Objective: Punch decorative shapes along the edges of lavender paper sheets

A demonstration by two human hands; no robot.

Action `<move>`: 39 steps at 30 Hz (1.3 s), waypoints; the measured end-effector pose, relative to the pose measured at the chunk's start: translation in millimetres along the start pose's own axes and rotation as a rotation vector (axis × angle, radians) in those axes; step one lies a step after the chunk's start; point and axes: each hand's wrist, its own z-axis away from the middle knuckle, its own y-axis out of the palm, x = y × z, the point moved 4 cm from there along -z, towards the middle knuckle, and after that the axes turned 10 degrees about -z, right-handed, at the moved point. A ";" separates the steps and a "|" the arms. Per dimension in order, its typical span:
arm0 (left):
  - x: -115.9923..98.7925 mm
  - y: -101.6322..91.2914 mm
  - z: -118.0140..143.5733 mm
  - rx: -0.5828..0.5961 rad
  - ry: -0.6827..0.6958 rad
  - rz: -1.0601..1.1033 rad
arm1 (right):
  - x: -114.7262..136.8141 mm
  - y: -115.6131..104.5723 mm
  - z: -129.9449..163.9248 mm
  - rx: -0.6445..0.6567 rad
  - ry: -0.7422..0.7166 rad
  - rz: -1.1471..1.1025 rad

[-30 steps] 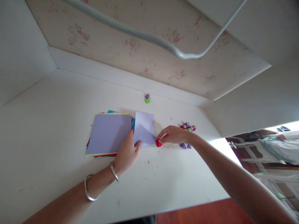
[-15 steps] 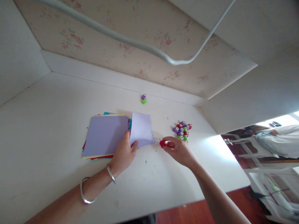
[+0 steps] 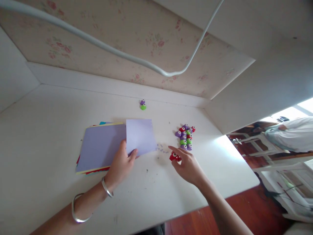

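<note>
Right hand [image 3: 187,166] is raised just above the white desk [image 3: 49,124], fingers loosely curled, pinching a small red punch [image 3: 174,157] with white eyes between thumb and fingertips; the punch sits at the hand's far-left tip, just clear of the paper. Left hand [image 3: 120,163] lies on the desk with its thumb and fingers closed on the near edge of a lavender paper square [image 3: 140,136], which lies flat, its left side overlapping a stack of coloured paper [image 3: 97,147] topped by a lavender sheet. Between the square's right corner and the red punch, a scatter of tiny lavender paper bits [image 3: 161,149] lies on the desk. Beyond the right hand, near it but apart, a cluster of purple, green and red punches [image 3: 185,136] stands together. One purple-and-green punch [image 3: 142,104] stands alone near the back wall. Two silver bangles [image 3: 80,209] circle the left wrist.
</note>
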 end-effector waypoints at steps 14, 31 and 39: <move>-2.4 2.1 -0.9 0.007 -0.125 0.350 | 14.9 40.8 -12.3 -0.108 -0.077 0.053; -3.2 2.4 0.4 0.023 -0.131 0.384 | 9.3 55.2 -24.0 -0.397 -0.148 -0.145; -3.9 2.0 0.5 0.024 -0.143 0.419 | 10.9 56.6 -23.3 -0.390 -0.181 -0.087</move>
